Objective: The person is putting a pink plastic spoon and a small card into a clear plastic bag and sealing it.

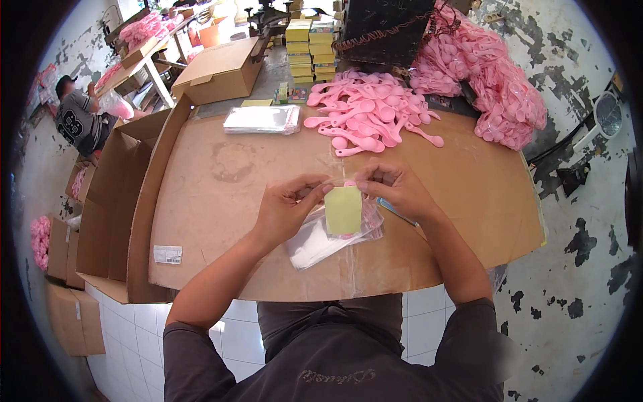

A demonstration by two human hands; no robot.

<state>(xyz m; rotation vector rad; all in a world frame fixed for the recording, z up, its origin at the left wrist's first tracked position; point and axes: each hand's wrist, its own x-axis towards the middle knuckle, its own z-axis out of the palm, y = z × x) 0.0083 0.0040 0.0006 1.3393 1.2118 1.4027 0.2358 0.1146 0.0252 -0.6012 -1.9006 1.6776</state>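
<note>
Above the cardboard-covered table (207,201), a small clear plastic bag with a pale yellow-green card (343,211) in it hangs between my hands. My left hand (295,204) pinches its upper left corner. At the upper right corner, my right hand (396,189) is closed on the same bag. A bit of pink shows at the bag's mouth and below the card; most of that pink item is hidden. Under the bag lie loose clear plastic bags (310,246). Close to my right wrist, a thin blue-edged piece (400,212) rests on the table, partly covered.
Beyond my hands is a heap of pink spoons (375,114), with a stack of clear bags (261,119) to its left. Bagged pink spoons (495,80) pile up at the right. An open carton (117,201) borders the table's left side. A person (80,117) sits at far left.
</note>
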